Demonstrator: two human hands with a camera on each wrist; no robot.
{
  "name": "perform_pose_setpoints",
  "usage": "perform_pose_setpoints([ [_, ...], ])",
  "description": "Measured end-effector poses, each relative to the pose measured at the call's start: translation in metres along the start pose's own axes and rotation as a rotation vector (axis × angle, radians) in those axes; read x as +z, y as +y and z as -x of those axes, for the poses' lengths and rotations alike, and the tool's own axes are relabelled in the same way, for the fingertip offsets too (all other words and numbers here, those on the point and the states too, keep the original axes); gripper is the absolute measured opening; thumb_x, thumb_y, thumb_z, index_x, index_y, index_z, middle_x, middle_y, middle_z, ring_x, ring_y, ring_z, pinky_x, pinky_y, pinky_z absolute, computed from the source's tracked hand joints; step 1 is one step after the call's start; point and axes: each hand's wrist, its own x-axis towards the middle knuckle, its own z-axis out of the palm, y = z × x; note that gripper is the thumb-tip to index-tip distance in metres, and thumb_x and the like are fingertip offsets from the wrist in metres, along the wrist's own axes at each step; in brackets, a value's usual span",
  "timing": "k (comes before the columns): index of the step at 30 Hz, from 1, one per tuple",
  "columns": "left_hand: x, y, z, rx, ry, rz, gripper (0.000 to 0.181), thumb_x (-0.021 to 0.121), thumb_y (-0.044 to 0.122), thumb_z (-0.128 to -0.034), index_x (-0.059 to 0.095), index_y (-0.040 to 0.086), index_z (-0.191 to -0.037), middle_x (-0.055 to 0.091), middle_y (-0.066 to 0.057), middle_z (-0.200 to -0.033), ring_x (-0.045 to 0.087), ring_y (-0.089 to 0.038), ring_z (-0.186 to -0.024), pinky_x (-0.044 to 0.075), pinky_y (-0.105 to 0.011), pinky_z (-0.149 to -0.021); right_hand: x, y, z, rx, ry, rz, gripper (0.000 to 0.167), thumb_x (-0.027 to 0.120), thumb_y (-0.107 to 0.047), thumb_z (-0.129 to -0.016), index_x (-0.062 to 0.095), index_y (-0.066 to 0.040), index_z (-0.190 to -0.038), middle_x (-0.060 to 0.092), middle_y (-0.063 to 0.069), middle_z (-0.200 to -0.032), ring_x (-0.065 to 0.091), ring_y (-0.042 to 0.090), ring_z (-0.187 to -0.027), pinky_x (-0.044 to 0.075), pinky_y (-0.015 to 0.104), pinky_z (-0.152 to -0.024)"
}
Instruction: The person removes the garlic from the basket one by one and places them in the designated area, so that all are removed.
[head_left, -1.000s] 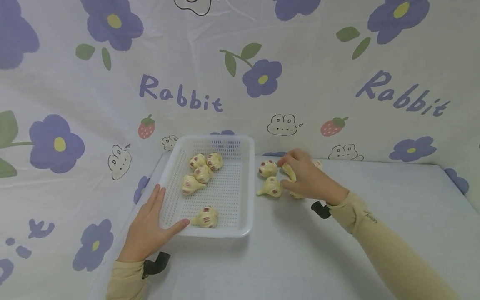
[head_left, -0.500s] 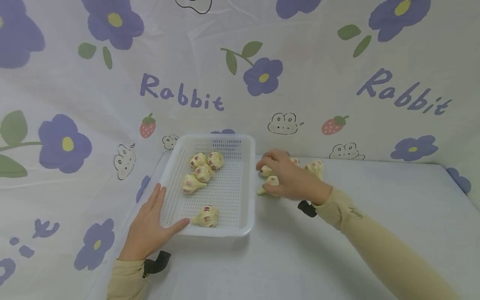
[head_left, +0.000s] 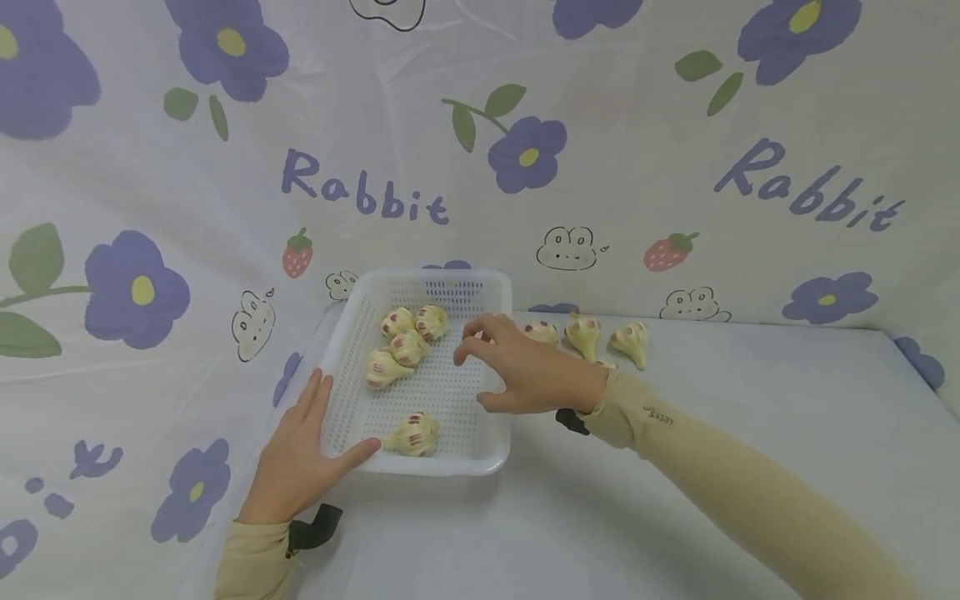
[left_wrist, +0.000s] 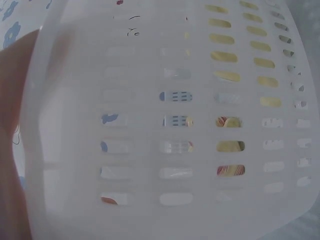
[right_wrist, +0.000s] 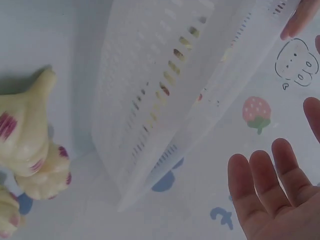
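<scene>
Sitting on the bench, the white basket has the left hand against its left side, fingers straight. The right hand hovers over its right rim, fingers loosely bent, apparently holding nothing. Bulbs inside lie leftward; loose bulbs lie rightward and beyond, nearer that hand, the two rightmost stems pointing at the person.

At lower left and lower right, 2 tan sleeves are worn, 1 marked with dark lettering; black straps are seen.
</scene>
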Motion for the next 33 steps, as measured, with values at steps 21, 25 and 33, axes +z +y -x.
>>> perform_pose_setpoints([
  [21,-0.001,0.000,-0.001,0.001,0.004,0.002,0.114,0.067,0.072,-0.0871,0.018,0.007,-0.167,0.013,-0.014,-0.176,0.032,-0.049,-0.152,0.037,-0.070,-0.114,0.005,-0.021,-0.033,-0.051,-0.127,0.043,0.048,0.077,-0.021,-0.093,0.054,-0.021,-0.136,0.036,0.010,-0.156,0.036,0.030,-0.144,0.051,0.045,-0.111],
  [25,-0.001,0.000,-0.002,0.001,0.005,-0.003,0.114,0.068,0.072,-0.0867,0.019,0.007,-0.167,0.013,-0.014,-0.176,0.031,-0.049,-0.153,0.036,-0.070,-0.115,0.005,-0.027,-0.041,-0.084,-0.152,0.080,0.052,0.078,-0.022,-0.093,0.054,-0.021,-0.139,0.036,0.009,-0.156,0.037,0.028,-0.141,0.049,0.043,-0.112],
  [33,0.000,-0.002,-0.001,-0.001,-0.001,0.006,0.114,0.068,0.072,-0.0869,0.019,0.007,-0.167,0.013,-0.014,-0.176,0.032,-0.049,-0.152,0.037,-0.071,-0.114,0.018,-0.034,-0.063,-0.176,-0.264,0.134,0.056,0.079,-0.025,-0.093,0.053,-0.023,-0.142,0.033,0.007,-0.156,0.034,0.024,-0.141,0.045,0.039,-0.116],
])
